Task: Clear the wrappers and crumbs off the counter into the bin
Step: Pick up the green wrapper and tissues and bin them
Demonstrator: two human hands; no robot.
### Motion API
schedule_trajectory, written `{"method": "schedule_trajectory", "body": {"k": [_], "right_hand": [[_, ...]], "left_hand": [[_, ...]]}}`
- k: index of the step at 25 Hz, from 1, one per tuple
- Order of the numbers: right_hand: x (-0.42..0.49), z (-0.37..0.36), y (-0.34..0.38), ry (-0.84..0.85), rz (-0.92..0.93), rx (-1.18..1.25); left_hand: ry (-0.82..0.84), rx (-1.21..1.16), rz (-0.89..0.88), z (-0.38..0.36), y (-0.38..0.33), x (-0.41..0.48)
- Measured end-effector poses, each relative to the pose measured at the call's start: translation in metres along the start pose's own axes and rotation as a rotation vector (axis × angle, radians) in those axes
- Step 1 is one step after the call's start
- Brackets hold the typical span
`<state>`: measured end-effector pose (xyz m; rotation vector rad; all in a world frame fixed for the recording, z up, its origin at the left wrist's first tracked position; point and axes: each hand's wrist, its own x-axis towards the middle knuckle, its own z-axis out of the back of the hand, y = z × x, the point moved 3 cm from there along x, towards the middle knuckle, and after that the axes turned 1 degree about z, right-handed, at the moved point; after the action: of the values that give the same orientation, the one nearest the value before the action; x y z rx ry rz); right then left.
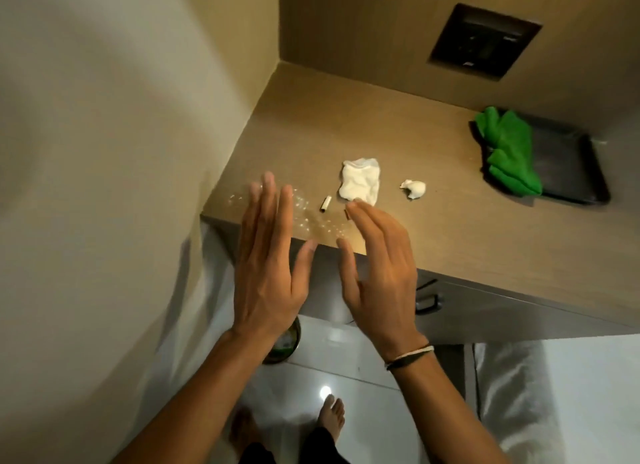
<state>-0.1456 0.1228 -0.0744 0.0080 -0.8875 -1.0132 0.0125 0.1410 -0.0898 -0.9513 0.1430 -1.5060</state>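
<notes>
Hands hover over the counter (450,238) edge, left hand (268,266) and right hand (379,273) both spread, fingers released, grasping nothing. Crumbs (311,222) lie between them; crumpled wrappers (360,183) at one o'clock; bin (289,342) below, mostly hidden.

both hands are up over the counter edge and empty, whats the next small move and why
Probably lower the right hand onto the big crumpled white tissue and pinch it up. Both hands are open and hold nothing, the left hand is over the scattered crumbs, and the tissue lies just past the right fingertips.
</notes>
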Motion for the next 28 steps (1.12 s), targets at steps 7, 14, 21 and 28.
{"method": "schedule_trajectory", "body": {"k": [7,14,21,28], "right_hand": [[0.065,-0.003,-0.121,0.426,-0.266,-0.347],[0.071,0.000,-0.112,0.237,-0.183,-0.274],[-0.044,0.005,-0.002,-0.013,0.085,0.191],[-0.210,-0.155,-0.021,0.897,-0.158,0.184]], "left_hand": [[0.423,0.333,-0.139,-0.091,-0.035,0.129],[0.324,0.300,-0.143,-0.105,-0.039,0.144],[-0.248,-0.010,0.063,0.007,0.009,-0.008],[0.187,0.037,0.846,-0.052,0.147,-0.221]]}}
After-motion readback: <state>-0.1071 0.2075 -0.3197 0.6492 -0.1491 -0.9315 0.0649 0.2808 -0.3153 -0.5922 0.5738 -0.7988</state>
